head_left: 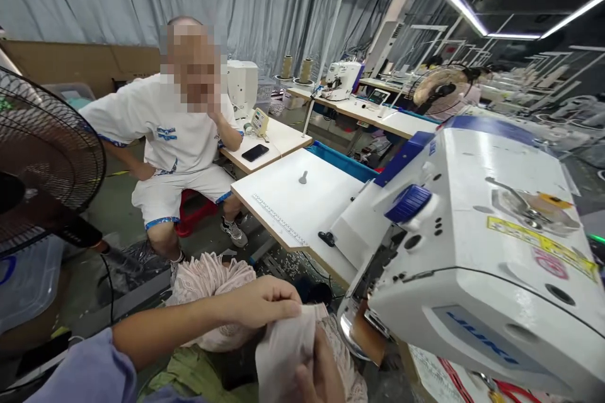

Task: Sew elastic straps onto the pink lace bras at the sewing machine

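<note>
A pale pink fabric piece (286, 349) is stretched between my two hands, low in the view. My left hand (267, 302) pinches its top edge, fingers closed. My right hand (324, 368) grips the cloth lower down on its right side, thumb in front; part of this hand is cut off by the frame's bottom edge. Behind my left hand and forearm lies a gathered bundle of pale pink lacy fabric (212, 277). More lacy fabric (343, 359) hangs just right of my right hand. The white JUKI sewing machine (472, 264) stands close on the right.
A white worktable (326, 192) with a printed ruler and a small grey object (303, 177) lies ahead. A person in white (182, 132) sits opposite, left of it. A phone (255, 152) rests on the adjoining table. At far left stands a fan (42, 170).
</note>
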`<state>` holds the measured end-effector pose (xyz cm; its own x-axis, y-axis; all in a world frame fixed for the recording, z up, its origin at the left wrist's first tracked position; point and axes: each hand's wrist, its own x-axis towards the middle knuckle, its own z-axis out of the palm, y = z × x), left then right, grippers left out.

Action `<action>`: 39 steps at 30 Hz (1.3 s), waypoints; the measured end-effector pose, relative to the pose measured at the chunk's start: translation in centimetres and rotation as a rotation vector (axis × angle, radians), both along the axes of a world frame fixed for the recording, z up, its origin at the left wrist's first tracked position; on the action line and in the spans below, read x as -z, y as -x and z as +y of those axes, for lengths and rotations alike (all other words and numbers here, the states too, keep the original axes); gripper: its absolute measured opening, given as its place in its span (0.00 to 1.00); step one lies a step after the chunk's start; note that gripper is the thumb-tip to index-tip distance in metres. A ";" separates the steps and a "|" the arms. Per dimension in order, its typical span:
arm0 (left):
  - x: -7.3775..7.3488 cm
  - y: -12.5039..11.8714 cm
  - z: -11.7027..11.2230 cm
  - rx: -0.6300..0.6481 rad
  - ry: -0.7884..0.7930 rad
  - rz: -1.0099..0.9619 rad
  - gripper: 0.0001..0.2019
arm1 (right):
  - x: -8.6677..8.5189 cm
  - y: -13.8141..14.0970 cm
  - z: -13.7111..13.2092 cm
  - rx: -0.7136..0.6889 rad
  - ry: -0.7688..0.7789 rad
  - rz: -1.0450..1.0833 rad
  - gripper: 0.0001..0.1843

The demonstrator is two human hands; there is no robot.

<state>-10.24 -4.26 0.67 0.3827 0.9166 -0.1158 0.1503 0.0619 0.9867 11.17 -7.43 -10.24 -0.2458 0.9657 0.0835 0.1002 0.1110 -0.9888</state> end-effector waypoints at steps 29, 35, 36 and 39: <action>9.7 -4.5 -2.3 -0.154 0.072 0.183 0.18 | 3.7 0.8 0.2 0.215 -0.163 -0.285 0.15; 9.4 -5.1 -2.5 -0.202 0.065 0.202 0.18 | 3.7 1.2 0.4 0.240 -0.199 -0.275 0.11; 9.6 -5.2 -2.4 -0.210 0.065 0.214 0.18 | 3.8 1.1 0.4 0.245 -0.212 -0.271 0.10; 9.9 -5.5 -2.1 -0.207 0.056 0.241 0.18 | 3.7 0.7 0.3 0.273 -0.290 -0.296 0.08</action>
